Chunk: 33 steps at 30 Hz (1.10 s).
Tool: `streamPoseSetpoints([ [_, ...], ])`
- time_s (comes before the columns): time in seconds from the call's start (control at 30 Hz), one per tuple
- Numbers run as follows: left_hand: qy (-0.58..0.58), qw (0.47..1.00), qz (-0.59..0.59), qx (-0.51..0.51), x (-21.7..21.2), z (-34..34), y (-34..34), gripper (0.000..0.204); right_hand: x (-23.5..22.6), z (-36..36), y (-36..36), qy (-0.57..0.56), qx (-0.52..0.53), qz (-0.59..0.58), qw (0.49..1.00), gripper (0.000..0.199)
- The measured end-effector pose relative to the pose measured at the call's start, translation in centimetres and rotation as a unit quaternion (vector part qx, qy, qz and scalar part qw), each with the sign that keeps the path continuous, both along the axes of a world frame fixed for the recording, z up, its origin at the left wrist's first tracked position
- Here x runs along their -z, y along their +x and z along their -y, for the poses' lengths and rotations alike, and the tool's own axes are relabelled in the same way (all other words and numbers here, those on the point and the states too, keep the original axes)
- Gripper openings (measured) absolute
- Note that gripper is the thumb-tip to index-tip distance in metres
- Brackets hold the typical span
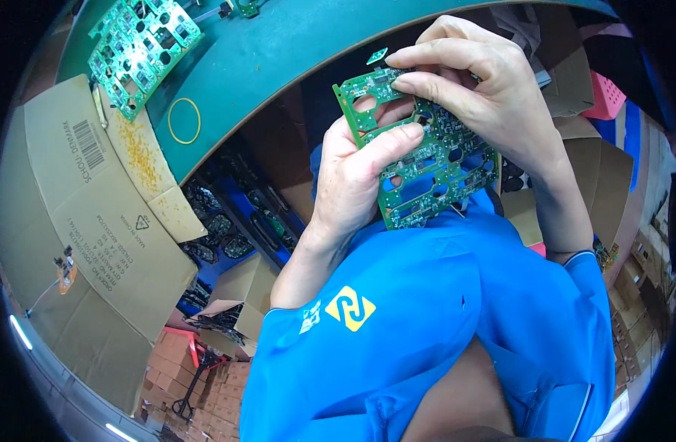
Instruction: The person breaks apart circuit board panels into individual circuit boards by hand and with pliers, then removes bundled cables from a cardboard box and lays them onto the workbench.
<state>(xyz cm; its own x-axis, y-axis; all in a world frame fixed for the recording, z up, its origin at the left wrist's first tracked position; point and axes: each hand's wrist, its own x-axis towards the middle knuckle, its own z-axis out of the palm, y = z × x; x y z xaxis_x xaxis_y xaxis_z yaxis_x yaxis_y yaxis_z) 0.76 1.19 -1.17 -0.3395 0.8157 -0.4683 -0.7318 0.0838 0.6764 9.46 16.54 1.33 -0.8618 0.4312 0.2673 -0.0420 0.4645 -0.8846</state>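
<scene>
I hold a green circuit board panel [445, 163] with several cut-out holes, tilted in front of my chest near the table edge. My left hand [360, 166] grips its left side, the thumb lying across the face and the other fingers behind. At the upper edge my right hand [481, 81] is closed, its thumb pressed on the board's face. A small green board piece [378, 56] sticks out by the right index fingertip; whether it is still joined to the panel I cannot tell.
On the green table [257, 44] lie another circuit board panel [161, 55] and a yellow rubber band [199, 121]. A big cardboard box [80, 214] stands at the left, small yellow bits [137, 155] on its flap. Below the table, blue trays [235, 247] hold dark parts.
</scene>
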Motion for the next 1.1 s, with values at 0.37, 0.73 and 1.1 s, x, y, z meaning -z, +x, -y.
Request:
streamPoseSetpoints([
  [0.37, -0.019, 1.0, -0.003, 0.015, 0.0, -0.2, 0.3, 0.041, 0.7, -0.6, 0.3, -0.016, -0.008, 0.006, 1.0, 0.014],
  [0.73, -0.012, 1.0, 0.015, -0.009, -0.1, -0.3, 0.8, 0.041, 0.7, -0.2, 0.5, 0.02, 0.004, 0.015, 1.0, 0.012],
  [1.1, 0.003, 0.999, 0.044, 0.004, -0.1, -0.4, 0.3, 0.041, 1.1, -1.1, 0.9, 0.036, 0.007, 0.077, 0.996, 0.012],
])
